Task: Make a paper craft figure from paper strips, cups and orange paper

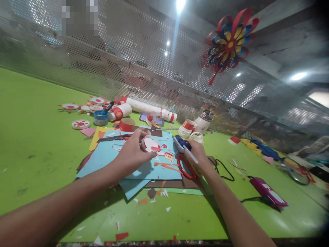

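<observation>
My left hand (133,145) is closed around a small white paper cylinder (149,144) with a red strip at its lower edge, just over the light blue paper sheets (102,157). My right hand (196,152) grips a dark blue glue gun (183,142), from which a pale translucent glue stick (191,155) sticks out. Under that hand a red-orange loop (186,168) lies on the paper's right edge. Orange paper strips (167,166) and a small yellow-and-red paper piece (169,156) lie on the blue sheet between my hands.
White-and-red paper tubes (151,109), a blue jar (100,117) and decorated discs (81,124) sit at the back left. A white bottle (204,120) stands behind my right hand. A purple power strip (268,192) is on the green table (46,151) at right. Paper scraps lie in front.
</observation>
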The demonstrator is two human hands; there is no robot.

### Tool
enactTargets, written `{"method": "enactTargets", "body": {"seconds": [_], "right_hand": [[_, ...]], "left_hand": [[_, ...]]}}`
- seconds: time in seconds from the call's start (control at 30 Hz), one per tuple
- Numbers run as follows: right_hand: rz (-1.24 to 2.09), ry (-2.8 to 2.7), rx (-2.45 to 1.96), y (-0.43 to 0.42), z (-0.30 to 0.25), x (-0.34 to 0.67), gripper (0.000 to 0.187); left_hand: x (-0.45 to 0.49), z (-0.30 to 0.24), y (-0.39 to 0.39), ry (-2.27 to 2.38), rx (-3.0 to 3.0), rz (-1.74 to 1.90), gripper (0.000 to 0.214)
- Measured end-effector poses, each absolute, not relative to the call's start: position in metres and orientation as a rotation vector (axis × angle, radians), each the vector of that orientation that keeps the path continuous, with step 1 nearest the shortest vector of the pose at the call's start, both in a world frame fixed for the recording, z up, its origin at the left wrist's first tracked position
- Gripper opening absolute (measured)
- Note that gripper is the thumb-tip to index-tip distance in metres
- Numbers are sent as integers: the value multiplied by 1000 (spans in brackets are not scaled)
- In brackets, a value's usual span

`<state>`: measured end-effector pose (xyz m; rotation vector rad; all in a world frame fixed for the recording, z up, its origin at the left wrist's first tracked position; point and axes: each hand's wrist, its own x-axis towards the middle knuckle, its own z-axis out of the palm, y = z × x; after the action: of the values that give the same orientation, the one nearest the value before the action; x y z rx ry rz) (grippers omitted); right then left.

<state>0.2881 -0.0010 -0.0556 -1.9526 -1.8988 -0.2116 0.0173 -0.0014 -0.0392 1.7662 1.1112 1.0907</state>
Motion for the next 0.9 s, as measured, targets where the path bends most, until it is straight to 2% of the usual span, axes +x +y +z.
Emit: {"method": "enactTargets", "body": {"seconds": [0.17,0.3,0.53,0.63,0.9], "right_hand": [[-171,-1898,-2019,3,-66,295,43],[-168,-1901,-1999,0,-62,296,42],[-238,-1845,-1737,-29,-29,251,19],[5,-1867,-1415,-50,-19,216,19],[788,-1692,-1411,-60,-28,186,33]], "left_hand": [[18,-41,-2,1043,1693,1112,45],[19,-43,-1,940,1649,1125,47],[22,-49,-2,832,1615,1142,47],[24,-52,-3,792,1606,1167,48],[27,-55,-10,782,1638,1159,45]]}}
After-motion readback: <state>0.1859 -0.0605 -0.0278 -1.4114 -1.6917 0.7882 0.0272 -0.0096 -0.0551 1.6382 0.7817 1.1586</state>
